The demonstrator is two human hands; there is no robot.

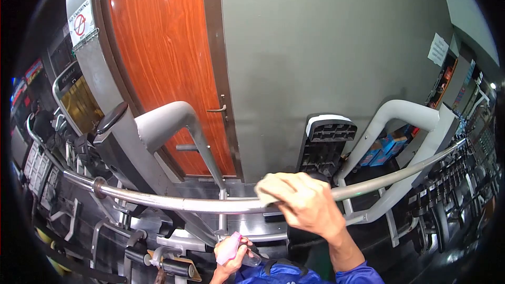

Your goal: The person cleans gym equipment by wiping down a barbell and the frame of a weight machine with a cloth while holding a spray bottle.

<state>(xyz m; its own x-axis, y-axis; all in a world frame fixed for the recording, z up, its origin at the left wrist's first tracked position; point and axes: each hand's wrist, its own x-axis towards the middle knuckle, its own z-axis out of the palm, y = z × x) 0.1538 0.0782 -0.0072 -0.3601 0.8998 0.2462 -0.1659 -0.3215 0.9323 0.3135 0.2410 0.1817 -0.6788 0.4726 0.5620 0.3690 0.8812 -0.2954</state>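
My right hand (302, 202) is closed round a beige cloth (267, 188), which rests against the long metal bar (194, 204) near its middle. Lower down, near my body, my left hand (230, 255) grips a spray bottle with a pink top (229, 250) and a clear body (251, 259). The bar runs across the whole view in front of me, and my right fingers hide a stretch of it.
Behind the bar are a grey machine frame (165, 121), a black padded part (329, 139), a wooden door (163, 47) and a grey wall (336, 47). Weight racks (447, 210) stand at the right. Gym machines are at the left.
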